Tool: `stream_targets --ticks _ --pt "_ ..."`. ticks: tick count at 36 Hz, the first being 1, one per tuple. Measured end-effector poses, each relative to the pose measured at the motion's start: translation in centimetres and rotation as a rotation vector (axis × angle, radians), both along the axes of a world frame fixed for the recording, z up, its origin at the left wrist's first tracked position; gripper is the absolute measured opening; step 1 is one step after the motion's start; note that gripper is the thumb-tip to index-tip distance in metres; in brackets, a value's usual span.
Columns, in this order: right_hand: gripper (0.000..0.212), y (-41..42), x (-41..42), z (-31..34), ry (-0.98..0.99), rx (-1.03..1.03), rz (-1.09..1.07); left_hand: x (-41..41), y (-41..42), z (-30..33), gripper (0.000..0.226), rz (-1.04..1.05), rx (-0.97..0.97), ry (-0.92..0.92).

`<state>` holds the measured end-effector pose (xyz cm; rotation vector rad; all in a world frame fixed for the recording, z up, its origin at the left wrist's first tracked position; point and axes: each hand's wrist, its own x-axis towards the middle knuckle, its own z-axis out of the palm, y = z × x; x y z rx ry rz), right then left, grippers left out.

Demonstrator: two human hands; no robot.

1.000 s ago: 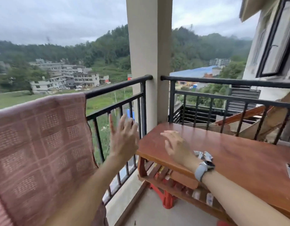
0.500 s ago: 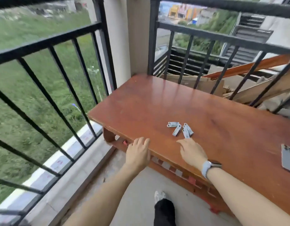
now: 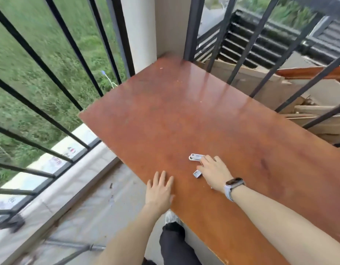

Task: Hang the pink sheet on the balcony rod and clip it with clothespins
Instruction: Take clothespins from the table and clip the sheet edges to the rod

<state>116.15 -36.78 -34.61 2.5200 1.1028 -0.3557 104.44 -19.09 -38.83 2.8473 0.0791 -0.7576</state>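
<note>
Pale grey clothespins lie on the red-brown wooden table near its front edge. One long clothespin shows just beyond my fingertips, and another clothespin sits by my thumb. My right hand, with a watch on its wrist, lies over the rest of the pile, its fingers spread and touching the pins. My left hand rests flat on the table's near left edge and holds nothing. The pink sheet is out of view.
Black balcony railing bars run along the left and behind the table. A cream pillar stands at the corner. Cardboard and wood scraps lie beyond the far rail. My leg and shoe are on the floor under the table edge.
My view has dropped from the hung sheet down to the table. My right hand moved forward onto the clothespins, and my left hand settled flat on the table edge.
</note>
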Motion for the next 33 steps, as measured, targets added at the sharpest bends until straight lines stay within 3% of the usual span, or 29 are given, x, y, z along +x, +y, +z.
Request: stream_targets --ticks 4,9,13,16,19,25,28,33 --pt "0.047 -0.3 0.2 -0.8 0.056 -0.01 0.024 -0.9 1.1 -0.9 0.065 -0.042 -0.006 0.022" --pt "0.04 0.1 1.3 -2.0 0.019 -0.032 0.109 -0.2 1.9 -0.4 0.058 0.006 -0.106 0.046" --pt "0.038 1.1 1.2 -1.7 -0.035 -0.024 0.151 -0.9 3.5 0.2 0.052 0.172 -0.235 0.003" --pt "0.036 3.5 -0.4 -0.9 0.032 0.152 0.116 -2.9 5.5 0.8 0.048 0.319 -0.334 -0.033" --pt "0.02 7.8 -3.7 0.7 0.219 0.368 0.077 -5.8 7.8 2.0 0.044 0.543 -0.492 -0.123" --pt "0.037 18.5 -13.1 5.1 0.525 0.57 0.063 -13.1 13.2 6.1 0.031 0.963 -0.738 -0.432" --pt "0.044 23.8 -17.5 6.6 0.63 0.621 0.096 -18.2 16.9 8.5 0.017 1.026 -0.695 -0.598" --pt "0.054 31.4 -23.7 8.2 0.841 0.693 0.206 -26.7 22.4 11.5 0.015 1.057 -0.424 -0.787"
